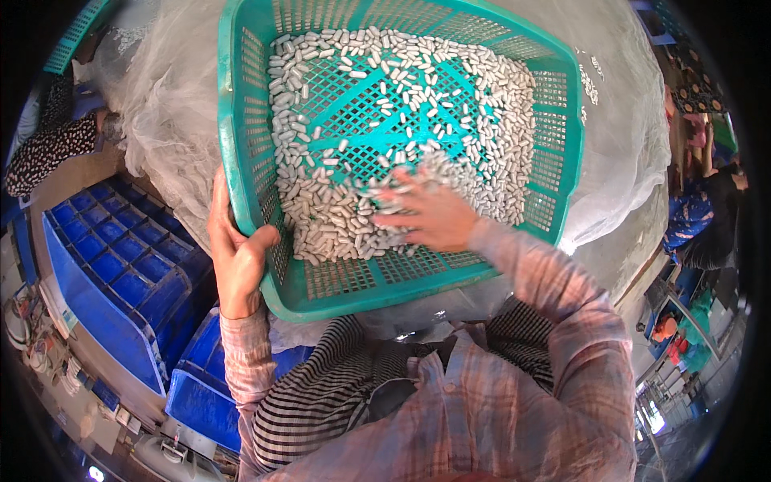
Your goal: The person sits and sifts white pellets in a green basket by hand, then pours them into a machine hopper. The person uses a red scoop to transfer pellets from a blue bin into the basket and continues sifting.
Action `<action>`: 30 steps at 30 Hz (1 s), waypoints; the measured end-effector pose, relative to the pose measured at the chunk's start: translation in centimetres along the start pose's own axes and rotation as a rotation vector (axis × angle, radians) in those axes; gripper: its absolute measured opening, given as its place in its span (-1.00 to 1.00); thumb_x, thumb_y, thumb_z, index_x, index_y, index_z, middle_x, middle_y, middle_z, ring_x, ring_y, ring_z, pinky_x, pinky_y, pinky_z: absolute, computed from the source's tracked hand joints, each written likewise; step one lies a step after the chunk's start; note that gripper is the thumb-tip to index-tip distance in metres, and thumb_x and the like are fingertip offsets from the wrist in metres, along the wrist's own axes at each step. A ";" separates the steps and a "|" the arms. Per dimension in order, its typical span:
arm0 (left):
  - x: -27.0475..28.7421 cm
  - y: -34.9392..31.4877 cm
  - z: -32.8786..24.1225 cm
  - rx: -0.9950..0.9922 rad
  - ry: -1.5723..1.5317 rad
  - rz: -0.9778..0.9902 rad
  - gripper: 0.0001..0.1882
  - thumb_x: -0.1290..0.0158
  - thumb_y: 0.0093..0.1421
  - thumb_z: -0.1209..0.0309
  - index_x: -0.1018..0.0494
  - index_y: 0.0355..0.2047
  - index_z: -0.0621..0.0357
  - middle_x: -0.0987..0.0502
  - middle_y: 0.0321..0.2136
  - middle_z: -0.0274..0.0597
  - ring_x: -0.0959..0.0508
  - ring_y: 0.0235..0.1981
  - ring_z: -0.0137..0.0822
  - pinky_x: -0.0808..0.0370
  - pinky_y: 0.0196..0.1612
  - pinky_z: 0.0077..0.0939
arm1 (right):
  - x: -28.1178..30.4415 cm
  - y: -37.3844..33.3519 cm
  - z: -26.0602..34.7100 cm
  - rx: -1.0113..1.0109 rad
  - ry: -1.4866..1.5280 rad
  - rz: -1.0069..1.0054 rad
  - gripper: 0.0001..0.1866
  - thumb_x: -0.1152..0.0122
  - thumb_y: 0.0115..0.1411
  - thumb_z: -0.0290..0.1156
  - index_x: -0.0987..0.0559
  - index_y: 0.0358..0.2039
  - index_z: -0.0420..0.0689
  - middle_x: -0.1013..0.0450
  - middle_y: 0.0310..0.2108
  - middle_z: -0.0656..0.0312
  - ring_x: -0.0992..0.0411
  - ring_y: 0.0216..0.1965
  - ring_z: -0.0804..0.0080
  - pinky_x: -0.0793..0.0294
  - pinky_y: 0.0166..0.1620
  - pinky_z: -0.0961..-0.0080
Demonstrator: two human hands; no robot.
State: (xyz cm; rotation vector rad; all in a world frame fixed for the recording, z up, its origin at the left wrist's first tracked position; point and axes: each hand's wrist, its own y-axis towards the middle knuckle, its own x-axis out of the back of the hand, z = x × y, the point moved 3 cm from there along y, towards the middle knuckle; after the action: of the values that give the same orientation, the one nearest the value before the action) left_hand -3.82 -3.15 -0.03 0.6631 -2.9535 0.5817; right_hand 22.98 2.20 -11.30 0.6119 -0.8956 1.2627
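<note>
Nearest the camera, below the basket, are a plaid shirt (474,402) and a black-and-white striped cloth (305,418) over the lap. Just beyond these, a green basket (228,120) with latticed walls and floor spans the upper middle of the view, its near left corner toward the left forearm. The left grip (241,261) pinches the basket's left side near that corner, thumb over the rim and fingers along the outer face. Many small white pieces (321,233), rounded and capsule-like, lie inside the basket. They crowd densely along its near part and sides, and thin out toward the middle, where the green lattice shows through. The right grip (438,215) is over the near half of the basket, fingers spread and blurred, pointing left. White pieces lie under and around its fingertips, with a blurred heap just past the knuckles; whether any is held between the fingers, I cannot tell.

Outside the basket, crumpled translucent sheeting (169,120) spreads on both sides and reaches beyond it. To the left stands a blue crate (108,297) with a compartmented top, and a second blue container (201,402) sits nearer. Farther out, a person in a dotted garment (56,153) shows at the left edge, and another in patterned blue (689,217) at the right.
</note>
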 end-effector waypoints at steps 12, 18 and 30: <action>1.4 4.5 3.4 -0.348 0.560 -0.054 -0.06 0.09 -0.18 0.74 0.02 0.33 0.20 -0.05 0.29 0.11 -0.04 0.32 0.03 -0.05 0.30 -0.22 | 2.8 7.6 -5.1 -0.421 -0.127 -0.146 -0.49 0.00 0.23 0.06 -0.36 0.19 0.28 0.01 0.34 0.08 0.18 0.38 -0.03 0.15 0.22 -0.38; -3.4 3.1 4.8 -0.540 1.161 0.423 -0.01 -0.19 0.00 0.46 0.13 0.37 -0.07 0.19 0.37 0.03 0.26 0.36 0.23 0.13 0.29 0.25 | 11.7 -7.1 -3.9 -0.298 -0.045 0.037 -0.58 -0.22 0.11 -0.38 -0.51 0.03 -0.05 -0.27 0.15 0.10 -0.28 0.15 0.12 -0.38 0.09 0.25; -20.3 3.2 11.8 -1.166 1.151 1.322 -0.25 -0.06 0.08 -0.10 -0.06 0.28 -0.55 0.10 0.38 -0.47 0.15 0.40 -0.18 0.23 0.23 0.47 | 8.4 -17.6 -6.7 -1.038 0.647 -1.024 -0.69 -0.19 0.23 -0.31 -0.49 -0.13 -0.29 -0.51 -0.37 0.20 -0.37 -0.35 0.58 -0.39 -0.24 0.53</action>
State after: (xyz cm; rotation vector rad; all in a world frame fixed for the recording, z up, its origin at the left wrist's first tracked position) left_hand 13.50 3.23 -14.92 -1.2736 -1.6375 -0.6105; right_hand 42.06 8.26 -6.42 -0.2090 -0.4424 -0.0479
